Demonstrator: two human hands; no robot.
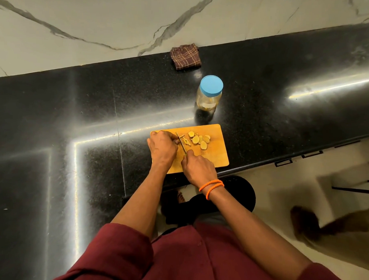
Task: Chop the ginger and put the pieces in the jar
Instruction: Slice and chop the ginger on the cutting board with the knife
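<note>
Fingers of your left hand point(163, 148) curled over the ginger point(181, 138) at the left of the cutting board point(217, 153); your right hand point(198, 165) gripped the knife point(181, 143), slices point(199, 139) lay mid-board, and the capped jar point(209, 93) stood beyond the board.

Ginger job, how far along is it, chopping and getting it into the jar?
Partly done. Several cut ginger slices already lie on the wooden cutting board. In hand: the left hand steadies the uncut ginger while the right hand works the knife through it. Left: finish chopping, then fill the jar, which stands beyond the board with its blue lid on; no cut pieces have visibly gone in.
</note>
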